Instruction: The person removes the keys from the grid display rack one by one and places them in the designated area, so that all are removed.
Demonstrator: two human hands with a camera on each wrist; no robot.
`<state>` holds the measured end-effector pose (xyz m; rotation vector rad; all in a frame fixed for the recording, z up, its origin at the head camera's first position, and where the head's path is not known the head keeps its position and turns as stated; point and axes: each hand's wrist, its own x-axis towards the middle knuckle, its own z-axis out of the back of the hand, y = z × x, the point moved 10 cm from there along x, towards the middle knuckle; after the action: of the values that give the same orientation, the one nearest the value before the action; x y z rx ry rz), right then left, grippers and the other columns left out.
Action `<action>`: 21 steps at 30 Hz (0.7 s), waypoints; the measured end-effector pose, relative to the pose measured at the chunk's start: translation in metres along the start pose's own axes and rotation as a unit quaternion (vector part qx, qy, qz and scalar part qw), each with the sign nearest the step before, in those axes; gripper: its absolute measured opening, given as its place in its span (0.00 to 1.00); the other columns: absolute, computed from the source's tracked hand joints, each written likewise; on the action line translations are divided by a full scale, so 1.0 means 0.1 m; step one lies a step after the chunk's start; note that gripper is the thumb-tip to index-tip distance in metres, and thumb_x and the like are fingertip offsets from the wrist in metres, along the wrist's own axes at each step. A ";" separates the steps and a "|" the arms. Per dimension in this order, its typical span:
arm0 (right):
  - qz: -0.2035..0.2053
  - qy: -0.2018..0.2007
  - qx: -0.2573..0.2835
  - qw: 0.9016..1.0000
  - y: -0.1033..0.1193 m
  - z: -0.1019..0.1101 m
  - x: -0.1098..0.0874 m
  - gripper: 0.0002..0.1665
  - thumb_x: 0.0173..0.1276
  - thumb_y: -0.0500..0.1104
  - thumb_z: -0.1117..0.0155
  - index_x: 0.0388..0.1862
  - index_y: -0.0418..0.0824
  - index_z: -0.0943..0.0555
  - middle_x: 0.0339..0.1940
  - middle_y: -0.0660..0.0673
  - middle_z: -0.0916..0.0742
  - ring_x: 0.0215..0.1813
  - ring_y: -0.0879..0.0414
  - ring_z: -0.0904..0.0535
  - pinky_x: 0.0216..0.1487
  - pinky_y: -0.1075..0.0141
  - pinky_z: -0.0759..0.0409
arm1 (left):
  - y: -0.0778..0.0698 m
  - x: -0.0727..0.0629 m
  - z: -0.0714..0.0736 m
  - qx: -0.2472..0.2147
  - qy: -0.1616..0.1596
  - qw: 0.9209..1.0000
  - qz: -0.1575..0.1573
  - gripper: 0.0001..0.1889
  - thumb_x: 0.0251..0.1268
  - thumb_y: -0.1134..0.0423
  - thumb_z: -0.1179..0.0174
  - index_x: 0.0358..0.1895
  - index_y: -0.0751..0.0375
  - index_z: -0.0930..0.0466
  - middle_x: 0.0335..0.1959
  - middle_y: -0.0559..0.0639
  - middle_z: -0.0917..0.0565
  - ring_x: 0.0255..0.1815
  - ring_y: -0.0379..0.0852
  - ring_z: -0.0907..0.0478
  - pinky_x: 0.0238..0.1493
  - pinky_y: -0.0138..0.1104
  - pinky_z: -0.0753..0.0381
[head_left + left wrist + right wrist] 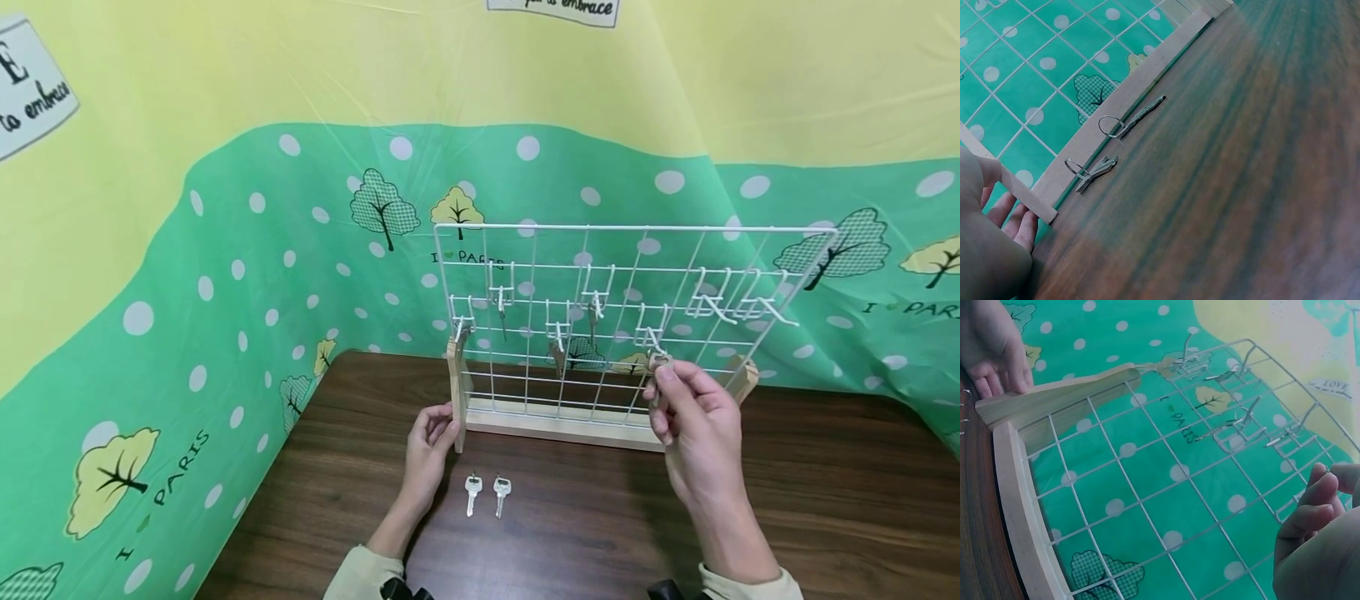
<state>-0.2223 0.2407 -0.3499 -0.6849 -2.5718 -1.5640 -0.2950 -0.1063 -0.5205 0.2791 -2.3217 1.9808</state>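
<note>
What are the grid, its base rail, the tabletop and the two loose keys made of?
Grid: probably metal wire, coated white; thin, straight, slightly glossy bars. Base rail: likely wood; pale tan, matte. Loose keys: metal, going by silvery highlights. Tabletop: dark-brown wood grain, soft sheen; solid or laminate unclear.

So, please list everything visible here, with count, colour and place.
table: 1, dark brown, foreground
wooden stand: 1, pale, on the table
wire grid: 1, white, on the stand
hooks: 7, white, on the grid
hanging keys: 4, metallic, on hooks
loose keys: 2, silver, on the table
held key: 1, metallic, partly hidden, at a hook
printed backdrop: 1, yellow and green, behind
wrist gear: at least 2, black, bottom edge
sleeves: 2, pale green, bottom edge
left hand: 1, gripping the stand
right hand: 1, pinching the held key
</note>
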 end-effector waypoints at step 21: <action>-0.003 0.051 -0.030 0.998 0.06 -0.08 -0.05 0.14 0.79 0.22 0.39 0.39 0.34 0.10 0.28 0.45 0.08 0.16 0.62 0.28 0.22 0.59 0.51 | -0.01 -0.01 -0.01 -0.001 0.003 1.000 -0.004 0.15 0.80 0.77 0.39 0.61 0.84 0.27 0.67 0.72 0.20 0.63 0.41 0.20 0.66 0.25 0.19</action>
<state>-0.2172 0.2345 -0.3421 -0.5858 -2.4670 -1.6386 -0.2943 -0.1055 -0.5193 0.2828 -2.3152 1.9719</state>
